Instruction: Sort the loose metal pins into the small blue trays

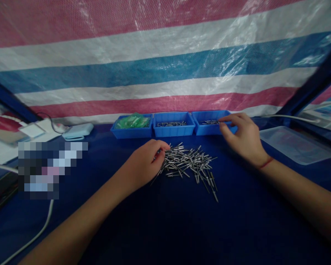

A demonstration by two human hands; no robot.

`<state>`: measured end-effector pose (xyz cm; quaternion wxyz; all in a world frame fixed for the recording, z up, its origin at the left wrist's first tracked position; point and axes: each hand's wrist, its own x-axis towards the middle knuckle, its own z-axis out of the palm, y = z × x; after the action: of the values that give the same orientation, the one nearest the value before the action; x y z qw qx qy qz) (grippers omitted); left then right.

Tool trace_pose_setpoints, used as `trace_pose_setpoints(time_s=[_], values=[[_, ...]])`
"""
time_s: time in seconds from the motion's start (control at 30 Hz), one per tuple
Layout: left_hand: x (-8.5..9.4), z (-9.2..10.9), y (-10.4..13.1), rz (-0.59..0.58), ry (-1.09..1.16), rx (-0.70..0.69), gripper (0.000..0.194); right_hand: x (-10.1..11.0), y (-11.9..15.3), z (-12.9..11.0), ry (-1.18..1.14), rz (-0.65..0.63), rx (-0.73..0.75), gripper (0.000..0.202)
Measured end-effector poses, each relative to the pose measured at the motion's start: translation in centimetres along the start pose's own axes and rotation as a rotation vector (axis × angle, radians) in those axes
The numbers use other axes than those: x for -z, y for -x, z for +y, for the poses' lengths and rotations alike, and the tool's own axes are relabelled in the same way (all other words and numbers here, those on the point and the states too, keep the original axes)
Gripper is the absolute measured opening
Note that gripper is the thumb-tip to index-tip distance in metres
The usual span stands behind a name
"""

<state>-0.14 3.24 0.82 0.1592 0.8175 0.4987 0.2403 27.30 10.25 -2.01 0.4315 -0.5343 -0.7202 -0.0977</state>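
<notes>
A loose pile of thin metal rivets (193,160) lies on the dark blue table. My left hand (146,160) is at the pile's left edge, fingers curled and closed; what they hold, if anything, is hidden. Over the right blue bin (206,129), my right hand (241,134) has its thumb and index finger apart, with the fingertips by the bin's contents. Rivets lie in that bin and in the middle blue bin (174,130). The left blue bin (132,133) holds green plastic bags (134,120).
A clear plastic lid (298,144) lies at the right. On the left are a light blue case (77,131), a white cable (48,217) and a dark power strip (2,191). A striped plastic sheet (154,70) hangs behind the bins.
</notes>
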Motion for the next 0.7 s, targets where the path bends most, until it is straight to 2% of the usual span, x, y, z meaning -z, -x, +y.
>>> trace_pose_setpoints(time_s=[0.13,0.23,0.43,0.7], values=[[1.0,-1.2,-0.1,-0.117,-0.113,-0.082,0.02,0.0,1.3,-2.3,-0.13,-0.082,0.124,0.014],[1.1,-1.5,0.1,-0.193,-0.159,-0.13,0.019,-0.2,2.2,-3.8,-0.189,-0.153,0.22,0.012],[0.7,-1.5,0.0,-0.209,-0.287,-0.137,0.024,-0.3,3.2,-5.4,-0.276,-0.252,0.26,0.014],[0.5,-1.6,-0.1,-0.208,-0.333,-0.118,0.019,-0.3,3.2,-5.7,-0.307,-0.265,0.276,0.013]])
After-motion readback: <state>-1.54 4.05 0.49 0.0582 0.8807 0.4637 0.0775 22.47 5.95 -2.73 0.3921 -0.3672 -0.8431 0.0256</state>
